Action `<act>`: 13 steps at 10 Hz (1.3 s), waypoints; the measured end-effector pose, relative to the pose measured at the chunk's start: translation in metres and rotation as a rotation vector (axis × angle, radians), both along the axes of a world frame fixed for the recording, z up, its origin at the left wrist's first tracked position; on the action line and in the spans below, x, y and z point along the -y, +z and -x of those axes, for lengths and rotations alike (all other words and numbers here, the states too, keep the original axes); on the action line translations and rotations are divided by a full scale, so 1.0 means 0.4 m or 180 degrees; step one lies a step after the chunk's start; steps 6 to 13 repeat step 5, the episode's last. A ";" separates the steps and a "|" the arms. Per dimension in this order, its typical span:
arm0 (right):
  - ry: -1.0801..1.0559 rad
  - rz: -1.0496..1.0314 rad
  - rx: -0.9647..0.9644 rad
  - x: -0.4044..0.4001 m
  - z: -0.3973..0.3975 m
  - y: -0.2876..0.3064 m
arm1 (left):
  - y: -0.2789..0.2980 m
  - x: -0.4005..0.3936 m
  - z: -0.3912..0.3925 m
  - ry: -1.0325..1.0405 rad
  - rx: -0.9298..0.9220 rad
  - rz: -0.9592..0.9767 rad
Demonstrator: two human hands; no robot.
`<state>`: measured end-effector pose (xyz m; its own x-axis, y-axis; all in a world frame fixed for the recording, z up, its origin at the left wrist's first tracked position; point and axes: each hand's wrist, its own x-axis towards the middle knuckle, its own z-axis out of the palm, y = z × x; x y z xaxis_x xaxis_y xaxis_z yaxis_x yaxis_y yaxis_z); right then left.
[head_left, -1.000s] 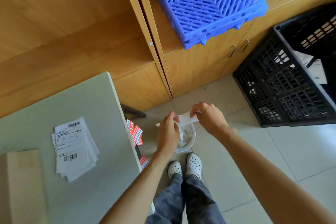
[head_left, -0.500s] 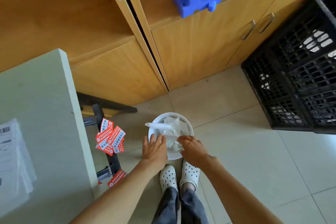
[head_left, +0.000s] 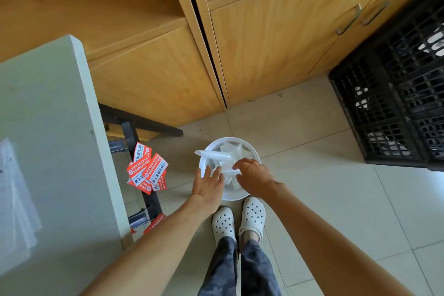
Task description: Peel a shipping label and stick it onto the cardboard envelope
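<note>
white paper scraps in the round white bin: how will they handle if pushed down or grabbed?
The white paper scraps look thin and curled, so probably floppy and light. One strip juts over the rim of the round white bin; they may spring back up. The left hand and right hand press on them, which suggests they compress easily.

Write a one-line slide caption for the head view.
Both hands, left hand and right hand, press white paper scraps into a white bin on the floor beside the table.
</note>
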<state>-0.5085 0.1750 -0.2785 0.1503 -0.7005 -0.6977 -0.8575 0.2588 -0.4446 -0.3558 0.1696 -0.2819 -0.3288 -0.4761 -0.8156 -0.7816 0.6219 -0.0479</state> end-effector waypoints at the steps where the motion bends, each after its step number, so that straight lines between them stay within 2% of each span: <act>1: -0.0032 -0.0053 -0.0052 0.003 0.000 0.007 | -0.004 0.007 -0.002 0.0023 0.0048 -0.0071; 3: -0.0466 -0.0158 -0.0164 -0.010 0.025 0.034 | 0.042 0.020 0.001 -0.0013 0.0130 -0.0133; 4: -0.0767 -0.0007 -0.0291 0.008 0.029 0.072 | 0.101 0.044 0.016 0.0463 -0.0319 -0.0036; 5: -0.1141 0.0227 -0.0305 0.030 0.025 0.133 | 0.163 0.067 0.030 0.1209 -0.0937 0.0270; 13: -0.1141 0.0227 -0.0305 0.030 0.025 0.133 | 0.163 0.067 0.030 0.1209 -0.0937 0.0270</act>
